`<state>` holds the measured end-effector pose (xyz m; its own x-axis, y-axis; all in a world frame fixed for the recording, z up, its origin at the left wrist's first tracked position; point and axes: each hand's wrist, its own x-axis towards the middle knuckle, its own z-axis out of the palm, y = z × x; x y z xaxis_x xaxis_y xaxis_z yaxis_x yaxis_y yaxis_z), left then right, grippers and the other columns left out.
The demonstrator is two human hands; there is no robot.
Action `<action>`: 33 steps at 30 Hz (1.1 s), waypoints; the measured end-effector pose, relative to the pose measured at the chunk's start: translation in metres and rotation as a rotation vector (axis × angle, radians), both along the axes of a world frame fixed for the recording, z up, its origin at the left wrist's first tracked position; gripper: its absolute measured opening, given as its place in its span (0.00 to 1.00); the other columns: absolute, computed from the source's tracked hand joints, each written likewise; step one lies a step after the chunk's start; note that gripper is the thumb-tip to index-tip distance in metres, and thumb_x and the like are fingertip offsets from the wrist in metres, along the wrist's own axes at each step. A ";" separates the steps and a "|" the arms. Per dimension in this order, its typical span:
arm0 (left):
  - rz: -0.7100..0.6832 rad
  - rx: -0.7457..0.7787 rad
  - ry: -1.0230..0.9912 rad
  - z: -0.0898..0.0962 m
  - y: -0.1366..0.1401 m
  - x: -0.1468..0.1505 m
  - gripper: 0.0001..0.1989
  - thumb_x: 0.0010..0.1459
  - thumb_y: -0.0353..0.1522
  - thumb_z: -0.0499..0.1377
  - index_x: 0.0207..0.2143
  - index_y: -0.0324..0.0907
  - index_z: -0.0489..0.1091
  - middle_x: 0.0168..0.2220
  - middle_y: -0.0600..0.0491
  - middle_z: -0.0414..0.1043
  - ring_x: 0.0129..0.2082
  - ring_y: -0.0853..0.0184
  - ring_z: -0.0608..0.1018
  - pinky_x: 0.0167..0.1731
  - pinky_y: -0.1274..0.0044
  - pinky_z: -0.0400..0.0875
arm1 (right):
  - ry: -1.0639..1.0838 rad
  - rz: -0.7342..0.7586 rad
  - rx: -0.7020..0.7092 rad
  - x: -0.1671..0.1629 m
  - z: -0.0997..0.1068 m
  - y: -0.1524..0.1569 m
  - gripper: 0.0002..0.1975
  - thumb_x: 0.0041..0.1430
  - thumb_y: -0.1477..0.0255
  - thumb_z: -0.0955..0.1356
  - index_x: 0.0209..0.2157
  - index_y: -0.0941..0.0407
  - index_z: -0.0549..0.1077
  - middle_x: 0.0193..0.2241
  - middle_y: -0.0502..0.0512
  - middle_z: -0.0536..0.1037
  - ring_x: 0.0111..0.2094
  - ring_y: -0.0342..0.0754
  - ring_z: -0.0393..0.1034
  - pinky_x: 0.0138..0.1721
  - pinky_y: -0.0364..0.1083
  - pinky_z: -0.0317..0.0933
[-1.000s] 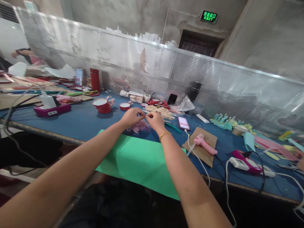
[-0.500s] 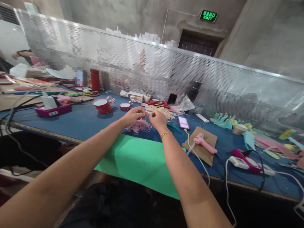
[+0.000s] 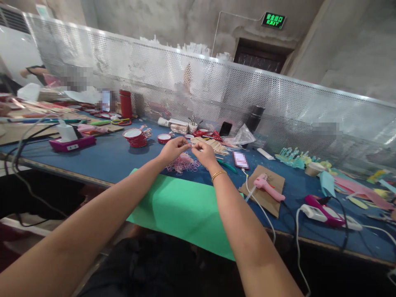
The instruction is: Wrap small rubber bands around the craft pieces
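My left hand [image 3: 175,149] and my right hand [image 3: 204,153] meet fingertip to fingertip above the blue table [image 3: 102,165]. Both are closed in a pinch, and whatever sits between the fingers is too small to make out. Just below them lies a loose pile of thin pink loops [image 3: 185,164]. Flat wooden sticks [image 3: 213,145] are spread behind my right hand. Under my forearms, a green sheet [image 3: 182,206] hangs over the table's front edge. A teal-handled tool [image 3: 227,166] rests beside my right wrist.
To the right, a pink glue gun [image 3: 268,187] lies on cardboard [image 3: 258,172], near a phone [image 3: 240,159] on a white cable. Red-rimmed rings [image 3: 135,138] are stacked at left. Purple power strips [image 3: 72,142] stand on both sides. A perforated metal screen [image 3: 173,78] runs along the back.
My fingers have shifted slightly, with the right hand's fingers straighter and the fingertips still together. The whole view has moved a little; the things on the table stay in place.
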<state>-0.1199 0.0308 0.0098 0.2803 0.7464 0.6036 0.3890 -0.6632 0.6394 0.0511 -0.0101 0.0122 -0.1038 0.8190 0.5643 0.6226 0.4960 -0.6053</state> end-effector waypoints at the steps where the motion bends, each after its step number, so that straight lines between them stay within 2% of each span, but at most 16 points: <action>1: 0.017 0.033 0.068 0.001 -0.001 -0.002 0.16 0.57 0.44 0.58 0.29 0.40 0.70 0.23 0.56 0.66 0.25 0.70 0.66 0.27 0.78 0.58 | -0.024 0.010 -0.012 0.001 0.000 -0.001 0.08 0.59 0.69 0.65 0.31 0.56 0.75 0.32 0.49 0.80 0.37 0.44 0.73 0.42 0.40 0.63; 4: 0.076 0.066 0.231 0.004 -0.008 -0.005 0.20 0.62 0.45 0.52 0.26 0.41 0.72 0.23 0.55 0.68 0.26 0.67 0.69 0.28 0.77 0.58 | -0.138 -0.039 -0.053 0.005 0.003 -0.004 0.08 0.59 0.68 0.67 0.34 0.54 0.78 0.35 0.49 0.82 0.39 0.45 0.74 0.44 0.42 0.63; 6: 0.129 0.051 0.257 0.006 -0.011 -0.007 0.21 0.63 0.44 0.50 0.29 0.41 0.74 0.23 0.54 0.70 0.26 0.66 0.69 0.27 0.76 0.58 | -0.251 -0.126 -0.090 0.009 0.006 -0.008 0.08 0.58 0.68 0.68 0.34 0.52 0.80 0.36 0.49 0.82 0.41 0.47 0.74 0.46 0.43 0.62; 9: 0.194 0.051 0.241 0.007 -0.011 -0.008 0.19 0.63 0.43 0.50 0.33 0.41 0.76 0.24 0.53 0.72 0.26 0.65 0.70 0.27 0.76 0.58 | -0.425 -0.251 -0.164 0.014 0.014 -0.016 0.07 0.55 0.68 0.69 0.32 0.49 0.82 0.36 0.51 0.83 0.43 0.50 0.74 0.47 0.46 0.62; 12: 0.190 0.090 0.249 0.005 -0.007 -0.008 0.15 0.59 0.39 0.53 0.33 0.40 0.76 0.28 0.51 0.75 0.29 0.65 0.73 0.30 0.76 0.61 | -0.530 -0.319 -0.240 0.017 0.019 -0.021 0.06 0.52 0.66 0.71 0.31 0.48 0.82 0.35 0.53 0.83 0.45 0.53 0.74 0.49 0.49 0.61; 16: 0.094 0.135 0.289 0.001 -0.003 -0.009 0.12 0.55 0.36 0.56 0.31 0.40 0.78 0.32 0.50 0.77 0.33 0.64 0.75 0.36 0.75 0.66 | -0.626 -0.311 -0.300 0.016 0.017 -0.022 0.06 0.52 0.64 0.72 0.31 0.47 0.83 0.38 0.55 0.83 0.48 0.55 0.74 0.53 0.54 0.59; 22: -0.056 0.191 0.326 -0.001 0.002 -0.010 0.12 0.52 0.34 0.55 0.27 0.42 0.79 0.34 0.51 0.75 0.37 0.64 0.75 0.43 0.75 0.68 | -0.713 -0.307 -0.328 0.008 0.013 -0.022 0.11 0.54 0.63 0.70 0.38 0.49 0.83 0.47 0.58 0.81 0.53 0.57 0.71 0.54 0.54 0.59; 24: -0.053 0.174 0.356 -0.001 0.004 -0.011 0.12 0.51 0.35 0.55 0.23 0.42 0.78 0.34 0.51 0.74 0.37 0.64 0.75 0.42 0.75 0.68 | -0.729 -0.303 -0.313 0.005 0.013 -0.022 0.13 0.56 0.65 0.69 0.40 0.50 0.82 0.49 0.58 0.80 0.55 0.58 0.70 0.55 0.55 0.59; 28: -0.055 0.049 0.404 0.000 0.002 -0.014 0.14 0.53 0.38 0.55 0.21 0.41 0.73 0.26 0.53 0.73 0.30 0.65 0.73 0.35 0.76 0.66 | -0.734 -0.295 -0.321 0.003 0.014 -0.023 0.12 0.55 0.68 0.68 0.40 0.51 0.81 0.50 0.59 0.80 0.55 0.58 0.70 0.55 0.57 0.59; 31: -0.030 -0.035 0.363 0.001 -0.006 -0.016 0.20 0.59 0.44 0.54 0.22 0.41 0.74 0.24 0.53 0.73 0.27 0.66 0.72 0.31 0.76 0.64 | -0.701 -0.298 -0.307 0.004 0.013 -0.023 0.11 0.55 0.70 0.68 0.37 0.51 0.81 0.46 0.59 0.81 0.54 0.59 0.71 0.55 0.57 0.59; 33: 0.007 -0.033 0.331 0.001 -0.009 -0.016 0.24 0.61 0.47 0.53 0.21 0.41 0.74 0.23 0.52 0.73 0.26 0.66 0.72 0.30 0.76 0.63 | -0.643 -0.303 -0.276 0.006 0.013 -0.023 0.09 0.55 0.70 0.68 0.35 0.51 0.81 0.43 0.58 0.82 0.51 0.57 0.73 0.54 0.56 0.59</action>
